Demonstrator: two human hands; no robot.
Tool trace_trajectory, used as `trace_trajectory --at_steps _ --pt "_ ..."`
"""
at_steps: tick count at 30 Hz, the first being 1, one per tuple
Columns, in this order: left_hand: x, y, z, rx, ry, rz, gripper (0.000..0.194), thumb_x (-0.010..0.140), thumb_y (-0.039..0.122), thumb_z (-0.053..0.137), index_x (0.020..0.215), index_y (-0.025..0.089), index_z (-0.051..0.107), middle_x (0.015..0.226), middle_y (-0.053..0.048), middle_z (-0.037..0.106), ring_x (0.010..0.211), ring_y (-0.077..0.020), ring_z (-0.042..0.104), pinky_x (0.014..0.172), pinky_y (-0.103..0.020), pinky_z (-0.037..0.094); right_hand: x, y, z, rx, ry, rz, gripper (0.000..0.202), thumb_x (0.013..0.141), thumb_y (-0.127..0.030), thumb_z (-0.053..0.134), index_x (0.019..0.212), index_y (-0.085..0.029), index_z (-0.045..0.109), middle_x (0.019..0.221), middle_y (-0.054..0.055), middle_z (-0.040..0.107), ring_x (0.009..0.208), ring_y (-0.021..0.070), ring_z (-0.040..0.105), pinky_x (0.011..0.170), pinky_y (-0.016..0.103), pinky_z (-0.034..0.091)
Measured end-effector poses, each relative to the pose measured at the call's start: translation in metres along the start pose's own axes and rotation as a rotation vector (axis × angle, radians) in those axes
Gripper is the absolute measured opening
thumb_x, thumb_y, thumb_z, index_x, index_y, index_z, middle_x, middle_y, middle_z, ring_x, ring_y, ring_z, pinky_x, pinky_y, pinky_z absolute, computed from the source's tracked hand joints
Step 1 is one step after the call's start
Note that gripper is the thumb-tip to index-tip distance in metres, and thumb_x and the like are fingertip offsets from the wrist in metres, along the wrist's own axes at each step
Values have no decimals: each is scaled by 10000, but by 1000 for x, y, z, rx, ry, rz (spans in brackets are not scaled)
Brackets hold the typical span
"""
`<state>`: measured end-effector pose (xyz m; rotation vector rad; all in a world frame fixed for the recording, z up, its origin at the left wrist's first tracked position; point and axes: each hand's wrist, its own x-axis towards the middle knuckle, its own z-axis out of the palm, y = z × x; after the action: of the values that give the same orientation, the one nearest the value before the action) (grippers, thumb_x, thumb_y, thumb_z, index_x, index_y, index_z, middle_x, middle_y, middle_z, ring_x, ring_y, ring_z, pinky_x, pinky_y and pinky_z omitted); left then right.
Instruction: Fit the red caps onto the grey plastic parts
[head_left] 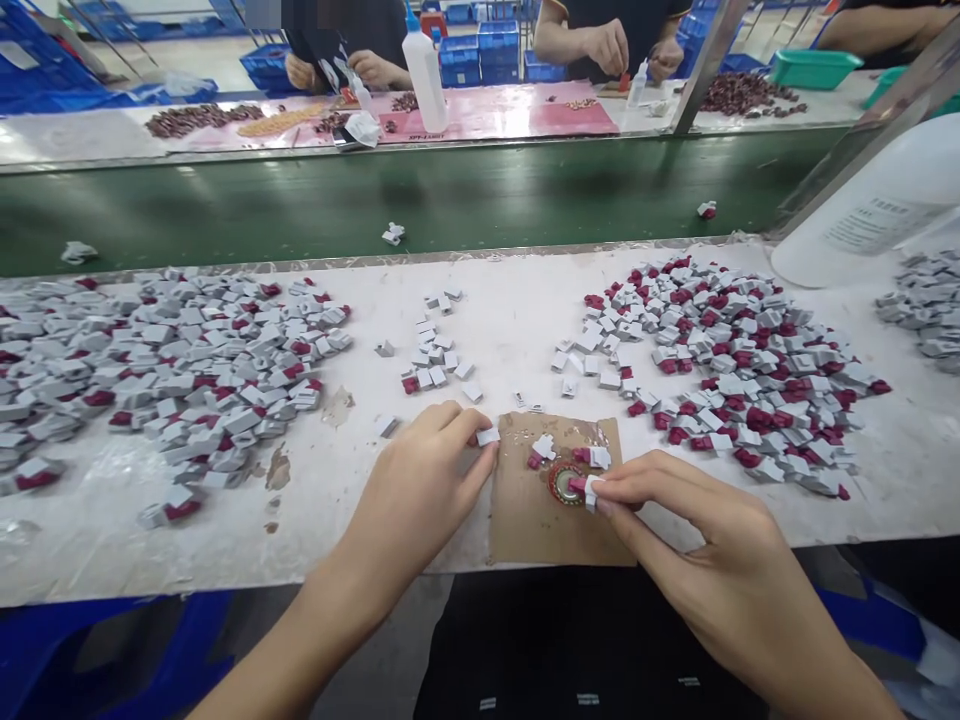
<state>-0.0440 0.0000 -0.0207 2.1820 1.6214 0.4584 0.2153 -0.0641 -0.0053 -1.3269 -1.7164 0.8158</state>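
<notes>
My left hand (435,480) pinches a small grey plastic piece (487,436) between thumb and fingertips, at the left edge of a brown cardboard square (525,530). Between the thumb and forefinger of my right hand (690,530) is a grey and maroon plastic piece (590,491). Its maroon end is over a bottle cap (564,484) lying on the cardboard; I cannot tell if they touch. Two more grey and maroon pieces, one on the left (541,450) and one on the right (592,456), lie on the cardboard behind the cap.
Heaps of grey and maroon pieces cover the table on the left (202,350) and right (720,350). A small cluster of grey pieces (435,355) lies between them. A large white bottle (870,205) leans at the right. Beyond the green belt (480,195), other people work with their hands.
</notes>
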Motion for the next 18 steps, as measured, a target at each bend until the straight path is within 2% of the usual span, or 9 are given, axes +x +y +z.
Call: trace_trajectory --at_steps 4,7,10,13,15,18 --pt "-1 -3 0 -65 42 -2 148 1023 304 603 1046 267 744 1067 -85 748 992 -324 747 840 -464 600 4 -3 -4 5 -13 3 138 1086 -235 724 990 -290 807 958 53 828 864 260 804 736 364 662" --pt "1 7 -5 -260 76 -30 98 1025 324 663 1010 269 742 977 -59 748 897 -276 730 829 -431 622 1 -1 -7 73 41 51 111 1059 -252 782 997 -326 836 1002 37 848 931 259 815 800 353 680" --pt "4 25 -8 -620 9 -105 102 1019 364 751 995 264 745 937 -37 773 875 -244 757 800 -382 659 -1 6 -9 247 132 166 89 1023 -288 858 1019 -371 888 1036 23 861 989 253 822 854 344 699" --pt "7 45 -3 -992 -69 -147 135 991 349 828 1034 246 751 1021 -53 825 982 -252 817 857 -367 704 3 14 -5 527 234 265 51 999 -340 900 1015 -389 904 1026 10 863 988 240 843 879 349 715" --pt "9 56 4 -1165 -107 -138 162 993 328 852 1077 229 754 1038 -65 848 996 -250 835 879 -365 717 7 17 -2 665 285 306 47 964 -379 934 997 -371 901 1031 9 869 1009 252 860 927 391 725" --pt "12 66 13 -1310 -171 -111 186 1018 309 855 1152 206 778 1045 -73 865 971 -229 847 909 -350 724 12 19 0 736 287 335 89 947 -402 943 979 -342 885 1030 14 882 991 274 874 937 467 739"
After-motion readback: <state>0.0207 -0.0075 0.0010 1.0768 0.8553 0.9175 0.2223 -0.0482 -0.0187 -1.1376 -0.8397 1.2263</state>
